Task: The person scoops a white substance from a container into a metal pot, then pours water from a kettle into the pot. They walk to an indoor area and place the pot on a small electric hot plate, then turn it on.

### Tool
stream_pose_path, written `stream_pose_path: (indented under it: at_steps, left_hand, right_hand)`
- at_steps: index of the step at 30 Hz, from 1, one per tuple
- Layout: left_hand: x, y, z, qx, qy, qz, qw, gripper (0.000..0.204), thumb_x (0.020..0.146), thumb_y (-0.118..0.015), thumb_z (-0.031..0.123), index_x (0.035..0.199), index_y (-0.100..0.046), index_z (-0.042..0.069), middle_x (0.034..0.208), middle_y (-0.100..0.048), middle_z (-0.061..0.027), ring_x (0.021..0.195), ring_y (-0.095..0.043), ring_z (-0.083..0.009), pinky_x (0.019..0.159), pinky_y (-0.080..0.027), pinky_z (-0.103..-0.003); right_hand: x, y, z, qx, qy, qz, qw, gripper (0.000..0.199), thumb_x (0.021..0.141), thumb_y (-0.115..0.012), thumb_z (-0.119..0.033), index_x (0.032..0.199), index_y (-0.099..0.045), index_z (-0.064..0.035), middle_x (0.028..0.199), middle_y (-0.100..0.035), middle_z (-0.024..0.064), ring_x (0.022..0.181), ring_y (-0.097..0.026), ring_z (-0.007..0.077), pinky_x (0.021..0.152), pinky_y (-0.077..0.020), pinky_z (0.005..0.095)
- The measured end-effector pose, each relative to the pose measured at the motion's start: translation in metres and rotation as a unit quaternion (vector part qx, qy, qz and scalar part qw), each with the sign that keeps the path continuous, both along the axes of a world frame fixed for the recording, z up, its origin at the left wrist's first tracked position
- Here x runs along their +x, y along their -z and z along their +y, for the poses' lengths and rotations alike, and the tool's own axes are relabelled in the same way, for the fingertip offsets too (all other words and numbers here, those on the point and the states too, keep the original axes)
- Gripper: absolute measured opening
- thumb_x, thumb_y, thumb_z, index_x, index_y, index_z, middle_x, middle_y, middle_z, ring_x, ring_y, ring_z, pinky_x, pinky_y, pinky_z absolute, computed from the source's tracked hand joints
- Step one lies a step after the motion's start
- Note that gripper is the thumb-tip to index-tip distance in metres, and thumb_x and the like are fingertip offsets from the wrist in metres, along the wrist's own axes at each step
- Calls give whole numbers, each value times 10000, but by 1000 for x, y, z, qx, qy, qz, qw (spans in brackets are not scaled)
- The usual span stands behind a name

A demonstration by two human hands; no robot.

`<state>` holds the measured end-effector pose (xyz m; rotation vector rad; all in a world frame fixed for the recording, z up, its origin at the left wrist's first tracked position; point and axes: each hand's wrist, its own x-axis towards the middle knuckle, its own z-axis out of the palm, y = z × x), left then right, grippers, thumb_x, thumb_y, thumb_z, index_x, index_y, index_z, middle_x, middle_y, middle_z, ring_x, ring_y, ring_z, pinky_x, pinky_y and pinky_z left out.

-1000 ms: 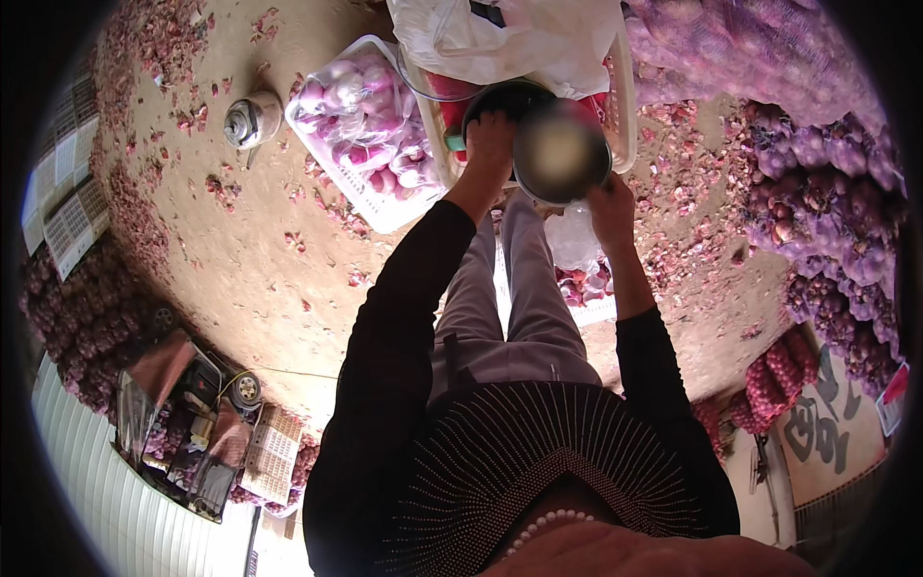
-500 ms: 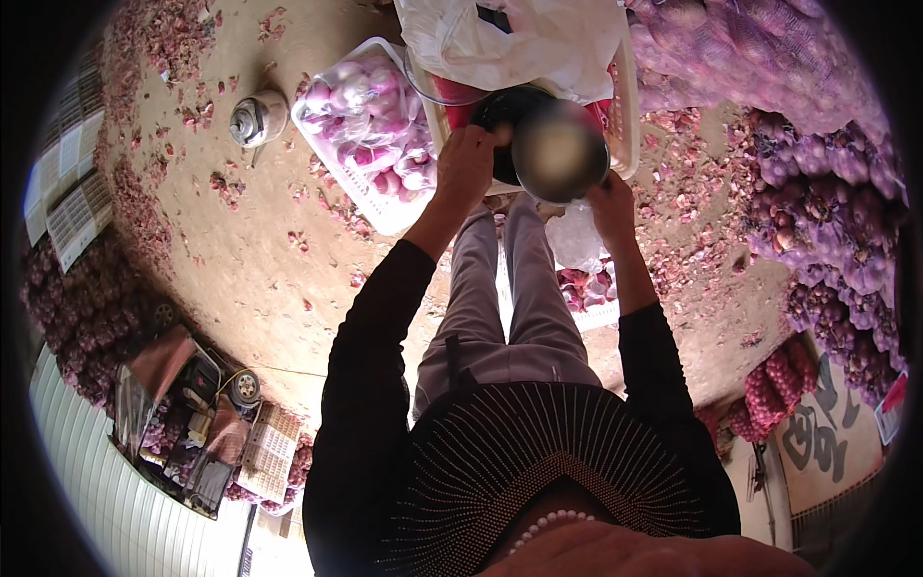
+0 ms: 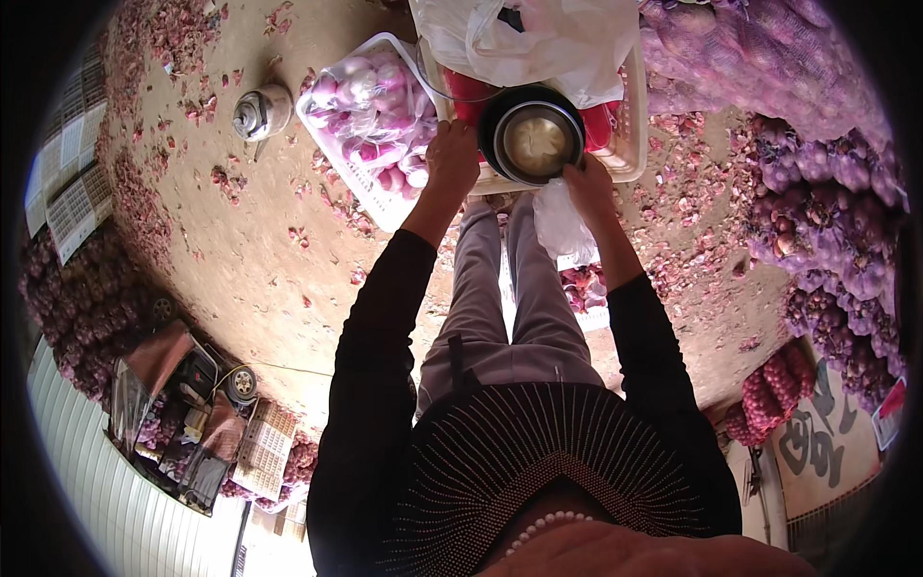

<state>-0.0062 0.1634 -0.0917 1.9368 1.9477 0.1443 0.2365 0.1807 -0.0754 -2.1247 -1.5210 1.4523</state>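
Note:
A round metal bowl [image 3: 535,144] with a pale bottom sits inside a black round container [image 3: 490,117] at the near end of a pale plastic crate [image 3: 632,115]. My right hand [image 3: 589,186] is closed at the bowl's near right rim. A thin clear plastic bag [image 3: 561,221] hangs down from that hand. My left hand [image 3: 452,159] is at the crate's near left corner, beside the black container. Its fingers are curled, and what they grip is hidden. To its left stands a white basket [image 3: 389,213] with bagged, peeled purple onions [image 3: 370,106].
White plastic sheeting [image 3: 538,48] and something red [image 3: 598,125] lie in the crate. Purple onions in net sacks [image 3: 817,202] are stacked on the right. A metal kettle-like pot [image 3: 261,113] stands on the skin-strewn floor at left. A loaded cart [image 3: 187,413] is farther left.
The bowl, blurred and tilted before, has come to rest upright in the black container. My left hand has moved off the container toward the crate's corner. The clear bag now hangs from my right hand.

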Motion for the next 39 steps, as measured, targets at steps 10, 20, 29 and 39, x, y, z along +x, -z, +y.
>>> stream_pose_path:
  at_steps: [10,20,29,39]
  left_hand:
    - [4,6,7,-18,61,106,992,114,737,-608,70,833,-671,66,904,-617,-90,926,-574,-284,721,-521,-392]
    - [4,12,7,18,62,128,990,91,747,-626,133,799,-689,94,837,-634,-58,868,-588,-273,689,-505,-396]
    - [-8,-4,3,12,59,6,998,303,716,-704,199,976,-629,61,938,-623,-111,924,-575,-311,789,-474,-426]
    - [-17,-76,-24,-154,-4,-311,938,446,715,-675,144,1133,-567,32,1030,-615,-196,968,-590,-367,855,-467,-420]
  right_hand:
    - [0,13,8,-48,-12,-95,994,373,801,-655,-354,898,-603,2,868,-645,218,880,-635,372,767,-479,465]
    - [15,22,32,35,-92,-75,992,384,858,-614,-337,1065,-525,-26,956,-653,246,929,-629,423,793,-483,516]
    - [10,-4,36,102,-104,-157,977,239,853,-553,-231,1033,-526,-76,842,-656,245,846,-635,451,751,-476,569]
    - [16,-95,34,167,-175,-100,965,188,854,-571,-185,1001,-517,-81,759,-634,219,784,-623,439,691,-472,552]
